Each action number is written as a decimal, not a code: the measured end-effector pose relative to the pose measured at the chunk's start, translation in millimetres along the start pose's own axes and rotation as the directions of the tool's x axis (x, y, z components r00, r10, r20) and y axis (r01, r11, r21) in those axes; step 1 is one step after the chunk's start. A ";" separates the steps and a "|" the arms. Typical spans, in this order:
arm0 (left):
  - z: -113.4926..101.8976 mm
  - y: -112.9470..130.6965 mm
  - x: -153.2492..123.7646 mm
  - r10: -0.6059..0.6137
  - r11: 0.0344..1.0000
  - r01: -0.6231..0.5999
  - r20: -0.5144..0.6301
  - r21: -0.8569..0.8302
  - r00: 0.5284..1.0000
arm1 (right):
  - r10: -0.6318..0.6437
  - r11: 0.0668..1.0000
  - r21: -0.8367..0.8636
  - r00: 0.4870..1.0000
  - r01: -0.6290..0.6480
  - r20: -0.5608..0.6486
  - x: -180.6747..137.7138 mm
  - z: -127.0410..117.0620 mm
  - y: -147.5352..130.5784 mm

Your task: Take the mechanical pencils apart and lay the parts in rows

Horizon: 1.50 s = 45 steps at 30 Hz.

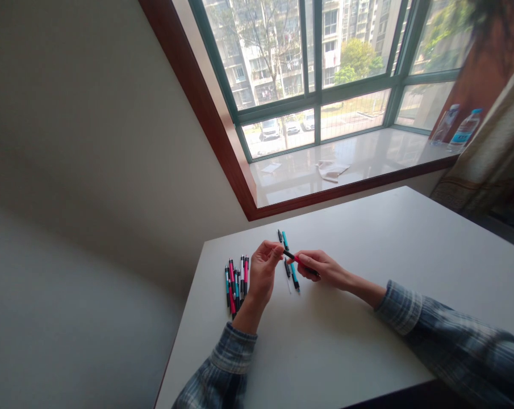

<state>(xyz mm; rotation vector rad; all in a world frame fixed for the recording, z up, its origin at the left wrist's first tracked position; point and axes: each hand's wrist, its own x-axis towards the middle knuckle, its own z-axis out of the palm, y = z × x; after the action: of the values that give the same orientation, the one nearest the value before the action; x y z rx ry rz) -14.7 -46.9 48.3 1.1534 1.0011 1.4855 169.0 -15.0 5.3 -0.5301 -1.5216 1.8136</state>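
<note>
Between my two hands is a pink and black pen [297, 259], tilted above the table. My left hand [265, 264] pinches its black upper end, while the fingers of my right hand [320, 265] close round the pink and black lower part. Beneath them lie turquoise and black pen parts [294, 277], a small black piece [280, 235] and a thin pale refill [289, 286]. To the left of my left hand, a group of several pens [232, 284] in pink, turquoise, white and black lies side by side, partly hidden by my wrist.
All this is on a white table [367, 227] set against the wall. Beyond it, a window sill [295, 184] bears a crumpled white wrapper [331, 170], a paper slip [271, 167] and two plastic bottles [465, 132]. A curtain [473, 159] hangs at the right.
</note>
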 end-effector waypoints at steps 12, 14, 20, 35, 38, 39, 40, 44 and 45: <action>-0.5 0.6 0.5 -0.009 1.000 0.009 -0.031 -0.002 0.999 | -0.046 0.995 -0.094 0.994 0.037 -0.099 -0.6 0.6 -3.8; -1.6 1.0 2.0 -0.006 1.000 0.005 -0.055 -0.019 0.998 | -0.056 0.991 -0.130 0.991 0.040 -0.120 -0.7 0.1 -4.4; 1.0 2.3 0.3 0.065 0.981 -0.051 -0.070 0.188 0.995 | -0.088 0.977 -0.210 0.965 0.035 -0.248 0.1 -3.8 -5.0; 5.8 -0.3 -15.6 0.216 0.827 -0.263 0.152 0.496 0.965 | -0.101 0.976 -0.216 0.947 0.035 -0.306 2.4 -9.9 4.1; 6.1 -2.6 -16.4 0.220 0.792 -0.294 0.199 0.535 0.955 | -0.109 0.975 -0.216 0.953 0.048 -0.284 2.5 -9.5 4.3; 6.3 -3.7 -16.5 0.223 0.777 -0.305 0.212 0.551 0.951 | -0.106 0.975 -0.219 0.954 0.044 -0.280 2.7 -9.4 4.6; 6.6 -4.7 -16.6 0.227 0.763 -0.314 0.221 0.565 0.949 | -0.100 0.974 -0.222 0.955 0.037 -0.279 2.9 -9.2 5.1; 7.2 -7.4 -16.1 0.222 0.705 -0.335 0.254 0.625 0.941 | -0.086 0.975 -0.223 0.953 0.020 -0.291 4.5 -10.2 7.1; 7.3 -7.7 -16.0 0.216 0.685 -0.346 0.275 0.642 0.937 | -0.091 0.973 -0.231 0.949 0.020 -0.301 4.9 -11.5 7.0</action>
<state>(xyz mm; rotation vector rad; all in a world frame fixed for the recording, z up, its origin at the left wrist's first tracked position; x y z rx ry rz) -4.7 -60.8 39.6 2.0206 1.3420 1.2194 171.9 -4.0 -3.4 -0.8315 -1.5109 1.4410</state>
